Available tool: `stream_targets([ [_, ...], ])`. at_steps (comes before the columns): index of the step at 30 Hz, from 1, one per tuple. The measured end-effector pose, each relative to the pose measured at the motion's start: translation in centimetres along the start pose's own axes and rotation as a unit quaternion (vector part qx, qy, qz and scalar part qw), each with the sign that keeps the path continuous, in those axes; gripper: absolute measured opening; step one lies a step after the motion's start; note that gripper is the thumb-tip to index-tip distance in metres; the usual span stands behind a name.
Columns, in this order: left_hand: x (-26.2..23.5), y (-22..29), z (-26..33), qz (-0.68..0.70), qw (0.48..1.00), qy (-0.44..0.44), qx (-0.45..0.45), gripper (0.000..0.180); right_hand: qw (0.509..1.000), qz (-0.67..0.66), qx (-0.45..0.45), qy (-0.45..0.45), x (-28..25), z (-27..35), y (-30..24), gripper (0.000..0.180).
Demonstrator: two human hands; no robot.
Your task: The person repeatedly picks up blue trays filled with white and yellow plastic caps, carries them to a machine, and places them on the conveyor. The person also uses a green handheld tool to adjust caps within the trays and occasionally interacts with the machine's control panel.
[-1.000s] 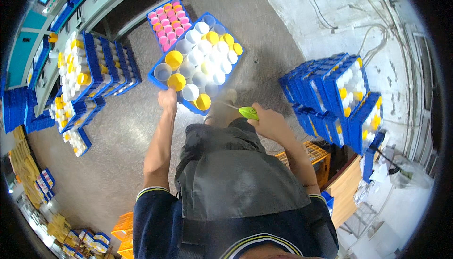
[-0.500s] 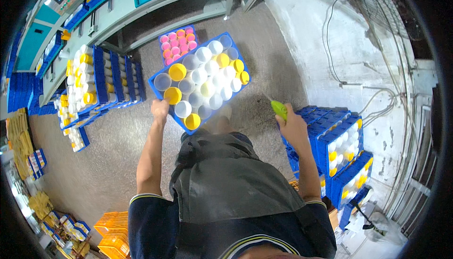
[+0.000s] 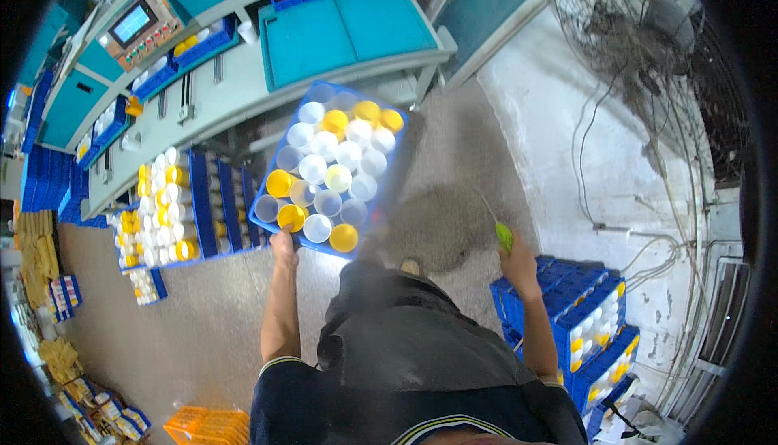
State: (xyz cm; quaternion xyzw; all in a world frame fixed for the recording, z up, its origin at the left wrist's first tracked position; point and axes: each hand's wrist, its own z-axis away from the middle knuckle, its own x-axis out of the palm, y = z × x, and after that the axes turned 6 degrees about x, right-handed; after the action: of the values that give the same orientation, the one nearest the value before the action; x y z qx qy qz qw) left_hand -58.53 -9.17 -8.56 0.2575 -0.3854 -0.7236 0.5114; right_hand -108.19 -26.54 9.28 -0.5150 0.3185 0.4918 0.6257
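Note:
My left hand (image 3: 284, 249) grips the near edge of a blue crate (image 3: 256, 218), its thumb over the rim. The crate is tilted up in front of me, filled with white, yellow and translucent round plastic cups or caps (image 3: 325, 146), open ends toward me. Out to the right, my right hand (image 3: 520, 267) is closed round the green handle of a thin-shafted tool (image 3: 505, 237). Its slender shaft points away from me; the tip is too fine to make out. The crate's underside is hidden.
Filled blue crates (image 3: 203, 210) stand stacked on the left, with more stacked crates (image 3: 559, 291) at right by the white wall. Ahead runs a machine bench (image 3: 243, 68) with teal panels and a control panel (image 3: 136, 27). A large fan (image 3: 628, 36) stands far right; an orange crate (image 3: 207, 425) sits lower left.
The crate has swung leftward and turned counter-clockwise in my left hand. More of the bench and fan shows. The crate of pink pieces no longer shows. The green-handled tool stays in my right hand.

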Motion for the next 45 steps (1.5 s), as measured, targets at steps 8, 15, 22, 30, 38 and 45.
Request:
stream_targets([
  [8, 19.1, 7.0, -12.4, 0.191, 0.978, 0.034, -0.081, 0.04, 0.98, -0.04, 0.158, -0.116, 6.4, -0.5, 1.3, 0.043],
  [15, 31.7, 13.4, -19.8, 0.114, 0.99, -0.087, 0.01, 0.068, 0.905, -0.177, 0.349, -0.167, 8.8, 5.2, 3.1, 0.072],
  [22, 34.8, -6.9, -11.8, -0.081, 0.902, -0.399, -0.146, 0.025, 0.905, -0.082, 0.386, -0.161, 16.0, 16.0, 12.0, 0.042],
  [30, 27.3, -28.7, 8.7, -0.455, 0.524, -0.717, -0.069, 0.026, 0.797, -0.264, 0.515, -0.172, 19.8, 34.1, 20.8, 0.036],
  [38, 30.4, -32.4, 35.3, -0.529, 0.008, -0.779, 0.337, 0.045, 0.758, -0.397, 0.513, -0.066, 18.2, 39.7, 24.2, 0.055],
  [45, 32.5, -45.7, 49.6, -0.458, 0.159, -0.869, 0.093, 0.047, 0.724, -0.382, 0.57, -0.063, 19.0, 39.5, 29.3, 0.053],
])
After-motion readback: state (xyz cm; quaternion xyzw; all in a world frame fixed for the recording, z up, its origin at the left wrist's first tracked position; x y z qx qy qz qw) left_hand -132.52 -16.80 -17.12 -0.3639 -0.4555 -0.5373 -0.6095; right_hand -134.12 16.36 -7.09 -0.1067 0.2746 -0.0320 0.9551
